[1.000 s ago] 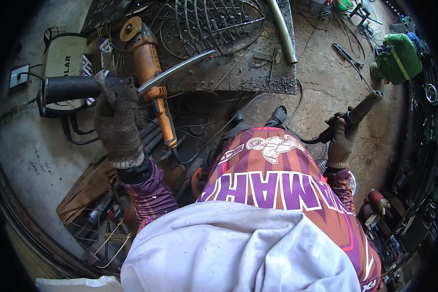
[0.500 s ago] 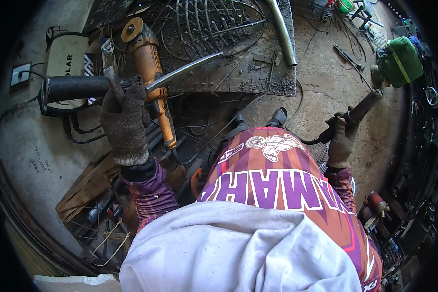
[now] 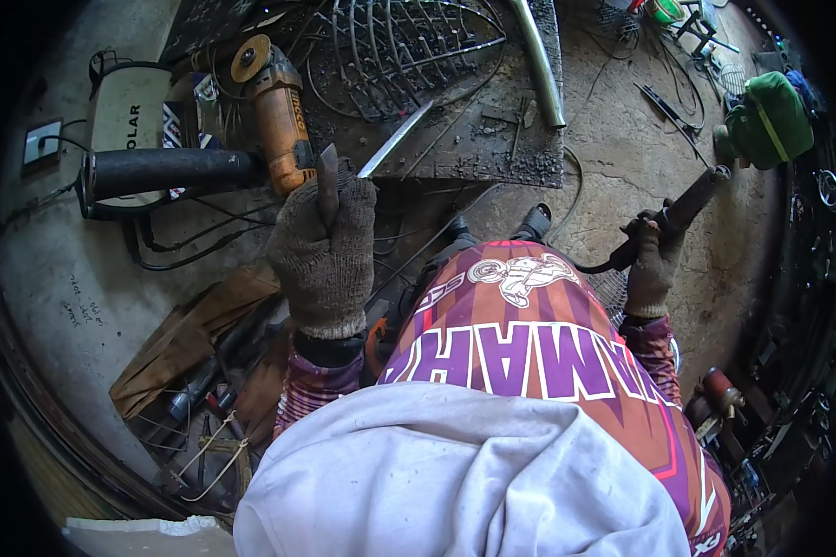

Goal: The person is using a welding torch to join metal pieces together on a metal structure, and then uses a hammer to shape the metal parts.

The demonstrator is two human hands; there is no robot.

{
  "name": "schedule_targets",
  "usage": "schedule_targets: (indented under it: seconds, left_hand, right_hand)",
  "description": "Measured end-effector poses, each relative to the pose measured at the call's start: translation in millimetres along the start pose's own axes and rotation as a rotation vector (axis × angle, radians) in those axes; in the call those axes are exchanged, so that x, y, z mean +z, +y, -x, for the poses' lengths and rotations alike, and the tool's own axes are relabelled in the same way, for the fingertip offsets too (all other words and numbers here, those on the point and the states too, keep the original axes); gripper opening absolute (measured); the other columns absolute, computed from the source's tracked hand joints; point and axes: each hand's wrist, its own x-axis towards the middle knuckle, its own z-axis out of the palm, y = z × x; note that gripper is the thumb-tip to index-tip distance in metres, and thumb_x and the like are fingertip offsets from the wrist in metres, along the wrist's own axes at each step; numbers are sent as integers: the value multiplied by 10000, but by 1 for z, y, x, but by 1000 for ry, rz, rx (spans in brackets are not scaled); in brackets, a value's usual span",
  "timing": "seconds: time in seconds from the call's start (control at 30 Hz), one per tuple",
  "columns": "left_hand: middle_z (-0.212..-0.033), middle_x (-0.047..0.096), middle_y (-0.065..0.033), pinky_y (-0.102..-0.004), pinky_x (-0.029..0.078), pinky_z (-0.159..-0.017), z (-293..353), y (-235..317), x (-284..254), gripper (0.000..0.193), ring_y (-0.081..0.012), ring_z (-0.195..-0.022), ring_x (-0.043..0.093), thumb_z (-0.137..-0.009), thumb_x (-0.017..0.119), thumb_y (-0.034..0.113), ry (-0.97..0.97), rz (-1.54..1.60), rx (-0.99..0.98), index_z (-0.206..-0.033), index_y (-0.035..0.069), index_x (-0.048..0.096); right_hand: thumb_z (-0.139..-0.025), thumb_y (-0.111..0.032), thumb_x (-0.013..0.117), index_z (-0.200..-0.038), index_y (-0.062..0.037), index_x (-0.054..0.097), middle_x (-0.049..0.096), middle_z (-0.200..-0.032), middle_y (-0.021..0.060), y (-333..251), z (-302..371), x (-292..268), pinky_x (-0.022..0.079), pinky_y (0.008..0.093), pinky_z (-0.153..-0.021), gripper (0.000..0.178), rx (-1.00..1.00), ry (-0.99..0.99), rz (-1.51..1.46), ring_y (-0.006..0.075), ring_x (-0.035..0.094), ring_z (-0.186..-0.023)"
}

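A worn brown knit glove covers my left hand (image 3: 320,251), closed around a silver metal bar (image 3: 397,137) that slants up to the right. A flat grey metal end (image 3: 327,181) juts up from the same fist; whether it belongs to the bar is hidden. Just beyond lies an orange angle grinder (image 3: 283,121) with a worn disc, its rear now behind my glove. My right hand (image 3: 655,269), gloved too, grips a dark welding electrode holder (image 3: 687,204) with a black cable. A thin rod seems to run from its tip.
A dark metal table (image 3: 478,162) holds a curved-bar grate (image 3: 399,56) and a steel tube (image 3: 534,60). Left are a beige welding machine (image 3: 121,111) and a dark pipe (image 3: 176,174). Right stands a green-covered object (image 3: 766,121). Cables and scrap lie around my feet.
My left hand has moved right and slightly down with the silver bar, now in front of the grinder's rear. The bar's far end has shifted little. My right hand stays nearly still.
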Motion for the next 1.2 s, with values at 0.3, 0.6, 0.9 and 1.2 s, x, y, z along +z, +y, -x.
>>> schedule_targets:
  seconds: [0.3, 0.6, 0.9, 1.2]
  left_hand:
    - [-906, 700, -18, -297, 519, -749, -1, -10, 0, 180, -96, -808, 620, -901, 797, 118, 86, 284, -365, -1041, 30, 726]
    - [-811, 630, 14, -279, 482, -683, -29, -6, -14, 187, -86, -741, 557, -914, 793, 172, 35, 256, -383, -1004, 29, 714]
    - [-989, 733, -47, -286, 512, -827, -114, 17, -20, 286, -120, -912, 660, -949, 732, 230, -408, 83, -124, -1148, 26, 715]
    - [-1051, 738, -63, -307, 515, -878, -178, -3, -4, 333, -140, -963, 664, -943, 725, 245, -548, 6, 232, -1200, 32, 714]
  right_hand:
    - [-1054, -121, 549, -1495, -34, 397, 613, -1094, 60, 9, -8, -3, 550, 337, -850, 475, -28, 14, -7, 165, 647, -923]
    - [-1045, -106, 551, -1483, -36, 390, 611, -1090, 62, 12, -13, -4, 549, 347, -855, 472, -50, -23, -52, 170, 644, -920]
    - [-1047, -99, 542, -1479, -35, 395, 609, -1087, 61, 10, -12, -3, 556, 356, -858, 460, -52, -43, -42, 173, 644, -920]
    - [-1049, -94, 526, -1483, -53, 400, 610, -1090, 63, 13, -8, -4, 563, 366, -855, 454, -49, -20, -52, 169, 644, -925]
